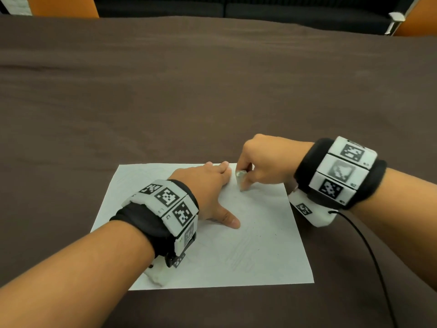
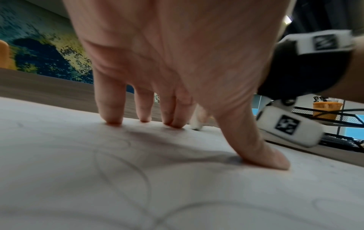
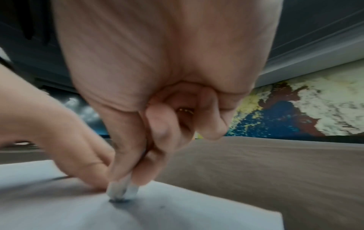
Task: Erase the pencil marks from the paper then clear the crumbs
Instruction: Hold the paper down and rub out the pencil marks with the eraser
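A white sheet of paper (image 1: 267, 252) lies on the brown table, with faint pencil marks (image 1: 243, 259) near its middle and curved pencil lines (image 2: 122, 172) in the left wrist view. My left hand (image 1: 208, 188) lies spread on the sheet, its fingertips (image 2: 113, 120) and thumb pressing the paper (image 2: 59, 155) down. My right hand (image 1: 260, 162) pinches a small white eraser (image 1: 241, 179) and holds its tip on the sheet near the far edge, right beside the left fingertips. In the right wrist view the eraser (image 3: 122, 191) touches the paper (image 3: 177, 210). A few dark crumbs (image 1: 260, 236) dot the sheet.
The brown table (image 1: 212, 91) stretches wide beyond the paper. A black cable (image 1: 369, 252) runs from my right wristband over the table's near right part. Orange chair backs (image 1: 63, 5) stand past the far edge.
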A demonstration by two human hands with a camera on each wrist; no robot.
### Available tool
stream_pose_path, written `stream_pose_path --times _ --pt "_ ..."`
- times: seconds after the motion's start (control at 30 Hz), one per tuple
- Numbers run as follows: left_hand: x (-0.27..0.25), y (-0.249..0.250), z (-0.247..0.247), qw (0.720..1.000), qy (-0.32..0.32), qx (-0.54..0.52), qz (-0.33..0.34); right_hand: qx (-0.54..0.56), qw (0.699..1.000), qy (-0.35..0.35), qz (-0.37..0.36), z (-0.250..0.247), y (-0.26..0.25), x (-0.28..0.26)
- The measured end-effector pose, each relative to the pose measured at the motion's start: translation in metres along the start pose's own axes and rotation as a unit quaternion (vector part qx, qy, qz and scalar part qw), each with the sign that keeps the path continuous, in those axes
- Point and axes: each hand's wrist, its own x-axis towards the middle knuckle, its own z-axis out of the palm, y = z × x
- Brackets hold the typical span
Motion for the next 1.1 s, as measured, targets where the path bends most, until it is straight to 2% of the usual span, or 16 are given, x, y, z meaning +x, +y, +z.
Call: stream_pose_path --times 0.1,0.3,0.47,0.57,0.73,0.83,0.97,1.1 --pt "0.000 0.000 -0.001 1.000 0.001 0.002 -0.002 0.039 0.998 0.052 0.024 -0.008 0.007 0.018" --pt "-0.001 0.001 -0.001 1.000 0.008 0.007 0.001 0.000 0.998 0.059 0.013 0.001 0.005 0.015" --pt "0.000 0.000 0.000 1.000 0.002 0.005 -0.004 -0.033 0.999 0.004 -0.014 0.011 -0.005 -0.013" --pt "0.001 0.000 0.000 1.000 -0.001 0.001 -0.003 -0.021 0.999 -0.030 -0.018 0.003 -0.007 -0.010" --pt "0.001 -0.001 0.001 1.000 0.009 0.009 0.003 0.011 0.998 0.050 0.029 -0.009 0.000 0.016" --pt "0.002 -0.002 0.001 1.000 0.012 0.010 0.004 -0.025 0.998 0.060 0.021 -0.006 -0.003 0.016" --pt "0.004 -0.004 0.003 1.000 0.011 0.008 0.003 -0.069 0.997 0.028 -0.019 0.008 -0.013 -0.010" --pt "0.004 -0.003 0.003 1.000 0.003 0.010 0.000 -0.056 0.997 -0.027 -0.034 0.009 -0.018 -0.028"
